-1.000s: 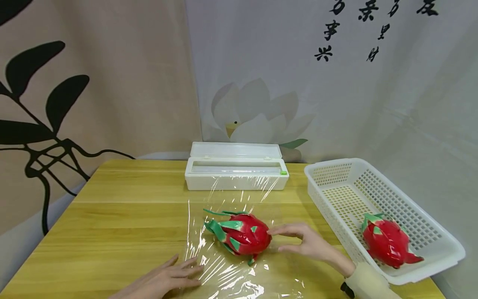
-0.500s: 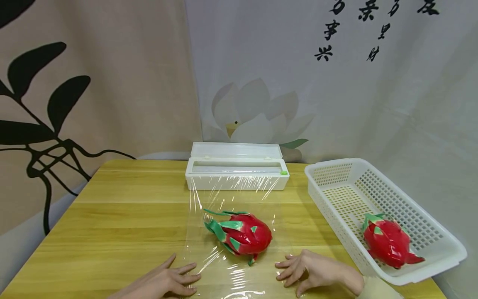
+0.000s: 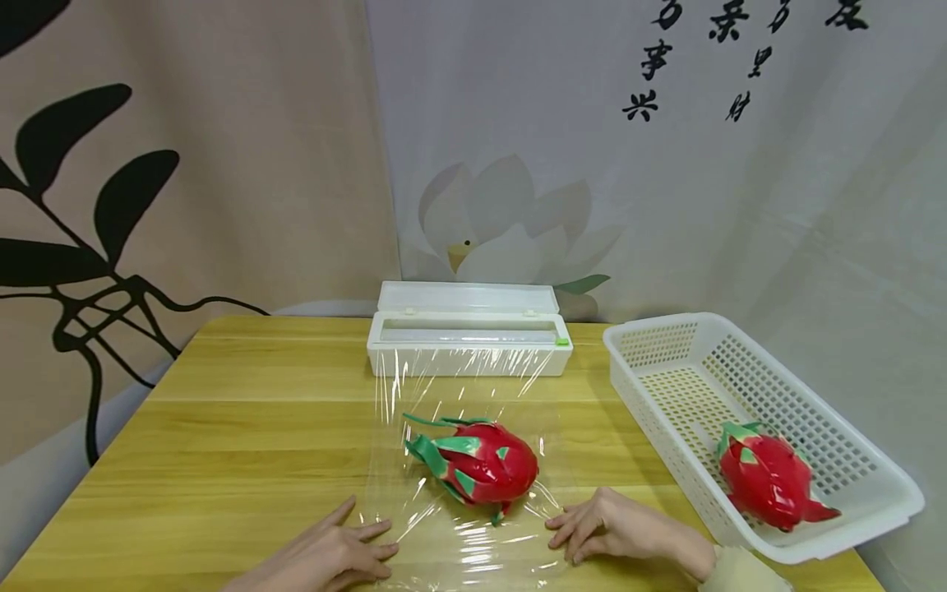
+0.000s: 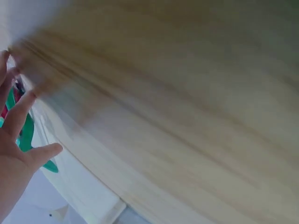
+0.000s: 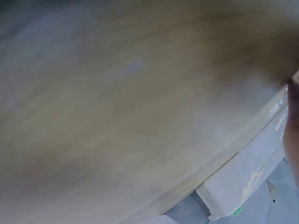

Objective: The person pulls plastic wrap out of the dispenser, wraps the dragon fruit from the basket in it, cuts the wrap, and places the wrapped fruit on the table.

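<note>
A red dragon fruit (image 3: 488,464) with green scales lies on a sheet of clear plastic wrap (image 3: 473,543) on the wooden table. The sheet runs out from a white wrap dispenser (image 3: 466,360) with its lid raised. My left hand (image 3: 333,552) pinches the sheet's near left edge between thumb and forefinger, its other fingers spread. At the near right edge, my right hand (image 3: 610,530) pinches the film with bent fingers. In the right wrist view only part of that hand (image 5: 293,126) shows. The left wrist view partly hides the fruit behind the left hand (image 4: 14,140).
On the right stands a white perforated basket (image 3: 654,440) holding another dragon fruit (image 3: 769,481). The wooden table top (image 3: 259,427) extends to the left. Behind it hangs a printed cloth (image 3: 503,123).
My right hand has left the dragon fruit and moved toward me to the wrap's near right edge, where its fingers have drawn together. The left hand has barely shifted.
</note>
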`<state>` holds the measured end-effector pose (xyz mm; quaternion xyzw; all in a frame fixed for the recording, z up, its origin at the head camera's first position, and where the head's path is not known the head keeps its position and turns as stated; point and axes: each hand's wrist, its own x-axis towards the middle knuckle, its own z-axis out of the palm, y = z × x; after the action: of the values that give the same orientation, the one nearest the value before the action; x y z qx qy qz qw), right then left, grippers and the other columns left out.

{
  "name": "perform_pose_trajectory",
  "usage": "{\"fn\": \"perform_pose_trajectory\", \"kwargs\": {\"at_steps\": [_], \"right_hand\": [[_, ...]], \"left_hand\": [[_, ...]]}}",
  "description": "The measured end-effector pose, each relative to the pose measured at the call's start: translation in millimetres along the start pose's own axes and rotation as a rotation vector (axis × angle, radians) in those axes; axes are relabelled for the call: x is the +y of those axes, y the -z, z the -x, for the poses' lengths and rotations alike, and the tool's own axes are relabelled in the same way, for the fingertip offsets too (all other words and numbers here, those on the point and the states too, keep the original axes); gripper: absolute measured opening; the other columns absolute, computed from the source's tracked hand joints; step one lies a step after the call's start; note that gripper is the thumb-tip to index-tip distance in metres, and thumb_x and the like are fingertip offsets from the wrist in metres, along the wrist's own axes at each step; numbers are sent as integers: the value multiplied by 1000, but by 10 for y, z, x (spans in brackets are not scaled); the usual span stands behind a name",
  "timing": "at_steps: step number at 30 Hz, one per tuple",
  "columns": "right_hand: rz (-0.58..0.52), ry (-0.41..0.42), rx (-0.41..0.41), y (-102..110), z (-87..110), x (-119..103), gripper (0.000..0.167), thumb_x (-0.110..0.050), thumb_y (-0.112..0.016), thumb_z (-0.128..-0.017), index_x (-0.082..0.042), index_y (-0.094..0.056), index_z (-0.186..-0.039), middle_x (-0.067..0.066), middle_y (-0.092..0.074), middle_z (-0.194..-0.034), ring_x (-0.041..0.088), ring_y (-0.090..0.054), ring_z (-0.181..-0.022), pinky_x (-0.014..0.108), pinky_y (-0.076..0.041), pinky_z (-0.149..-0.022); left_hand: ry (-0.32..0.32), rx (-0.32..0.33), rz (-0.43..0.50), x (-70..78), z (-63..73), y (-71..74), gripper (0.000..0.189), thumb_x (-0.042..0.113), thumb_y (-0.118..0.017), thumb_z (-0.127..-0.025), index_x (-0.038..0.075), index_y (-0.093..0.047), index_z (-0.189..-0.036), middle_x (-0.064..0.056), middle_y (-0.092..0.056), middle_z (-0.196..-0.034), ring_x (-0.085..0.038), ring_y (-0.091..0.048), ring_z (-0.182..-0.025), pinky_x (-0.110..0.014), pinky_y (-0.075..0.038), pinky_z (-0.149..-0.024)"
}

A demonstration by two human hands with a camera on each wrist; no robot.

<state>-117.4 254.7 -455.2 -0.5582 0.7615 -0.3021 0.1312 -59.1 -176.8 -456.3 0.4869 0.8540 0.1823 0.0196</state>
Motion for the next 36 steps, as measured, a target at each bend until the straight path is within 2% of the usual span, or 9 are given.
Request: {"fn": "perform_pose_trajectory", "kwargs": {"at_steps": [3,7,10,14,17,20,26,29,36], "right_hand": [[-61,4,12,15,-13,-5,16,-18,-64,-87,-11,-75,-97,0,-73,-109,18,-65,-113,29,-52,-94],[-113,-13,21,77,-31,-21,16,-16,-61,-90,-10,-73,-99,4,-73,-108,19,-65,-112,27,-53,-93],[-117,-28,53,140,-53,-33,16,-15,-59,-91,-11,-72,-98,7,-73,-107,18,-67,-109,27,-54,-91],[-123,-30,136,200,-95,-47,14,-13,-58,-92,-11,-70,-99,9,-73,-104,17,-69,-104,27,-56,-87],[-159,-58,227,222,-132,-62,14,-10,-58,-92,-9,-69,-100,11,-73,-102,16,-69,-101,27,-56,-86],[-191,-136,347,228,-185,-75,13,-8,-57,-92,-7,-68,-99,13,-72,-99,12,-68,-97,26,-57,-82],[-136,-348,593,205,-363,-87,9,-8,-61,-91,-5,-68,-95,12,-72,-92,0,-64,-86,21,-55,-75],[-94,-412,671,183,-481,-86,7,-9,-64,-89,-6,-69,-93,10,-72,-92,-3,-61,-83,21,-55,-74],[-74,-535,773,131,-688,-117,9,-14,-68,-86,-10,-71,-93,1,-72,-91,5,-63,-81,21,-54,-75]], "left_hand": [[13,22,1,15,-24,10,23,32,-48,-98,32,-70,-104,8,-67,-119,-22,-62,-117,-71,-40,-84],[-18,127,-31,17,-45,29,17,27,-54,-96,31,-70,-98,11,-70,-113,-18,-66,-109,-67,-45,-83],[18,176,30,24,-55,74,17,25,-56,-95,29,-70,-103,12,-70,-111,-15,-67,-108,-63,-47,-85],[43,270,86,31,-75,130,19,19,-58,-94,25,-69,-107,10,-72,-109,-13,-68,-106,-52,-49,-93],[11,384,57,26,-104,139,21,9,-64,-89,22,-69,-105,6,-74,-104,-12,-69,-100,-40,-50,-98],[79,454,62,45,-139,148,24,7,-66,-87,23,-70,-104,3,-74,-103,-13,-70,-98,-35,-50,-97],[262,559,134,90,-238,179,21,5,-66,-86,20,-71,-100,5,-74,-100,-13,-70,-92,-36,-58,-80],[332,614,175,80,-295,178,21,3,-65,-87,19,-71,-99,7,-74,-97,-8,-69,-91,-30,-58,-78],[491,704,202,9,-458,148,15,8,-63,-90,17,-72,-98,6,-75,-97,-10,-70,-95,-34,-58,-82]]}}
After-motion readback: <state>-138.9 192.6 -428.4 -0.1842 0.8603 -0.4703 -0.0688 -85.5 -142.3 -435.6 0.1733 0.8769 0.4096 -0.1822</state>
